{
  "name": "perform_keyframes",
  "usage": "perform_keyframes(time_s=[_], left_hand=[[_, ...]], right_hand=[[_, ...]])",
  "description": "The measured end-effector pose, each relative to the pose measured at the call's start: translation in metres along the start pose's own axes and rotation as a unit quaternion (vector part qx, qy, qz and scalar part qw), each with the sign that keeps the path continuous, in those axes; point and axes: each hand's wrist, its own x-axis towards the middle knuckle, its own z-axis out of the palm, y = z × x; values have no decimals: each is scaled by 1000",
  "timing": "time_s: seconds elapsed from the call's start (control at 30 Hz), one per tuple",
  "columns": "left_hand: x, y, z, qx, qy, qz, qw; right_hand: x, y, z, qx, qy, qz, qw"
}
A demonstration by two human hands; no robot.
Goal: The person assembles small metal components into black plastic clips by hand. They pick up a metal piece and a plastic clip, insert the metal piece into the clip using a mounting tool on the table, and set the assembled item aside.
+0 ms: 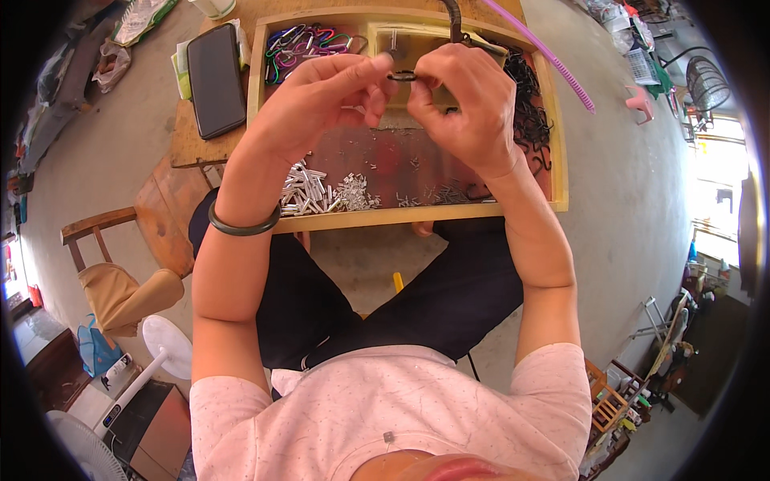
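Observation:
My right hand (469,100) pinches a small dark curved metal piece (403,76) between thumb and fingertips, above the wooden tray (385,215). To its left, my left hand (337,88) has its thumb and forefinger pressed together at the piece's near end; anything between them is too small to make out. Its other fingers are curled. Just beyond the hands stands a thin silver post (394,40). Below them in the tray lie a heap of silver pins (303,191) and a pile of tiny metal bits (354,192).
Colourful carabiners (309,48) fill the tray's far left corner; black metal hooks (529,112) line its right side. A dark phone (216,80) lies left of the tray. A purple tube (545,52) sticks out at the far right. A wooden chair (100,232) stands at left.

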Motion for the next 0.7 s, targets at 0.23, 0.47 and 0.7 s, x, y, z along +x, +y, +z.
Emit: perform_keyframes(time_s=[0.23,0.47,0.7], left_hand=[[3,-4,-1,25,15,30,999],[5,-4,0,64,39,34,997],[5,-3,3,1,30,3,1000]], right_hand=[[-1,9,0,11,1,-29,1000],[-7,0,-10,148,-44,159,975],[-10,3,-15,199,-85,201,955]])
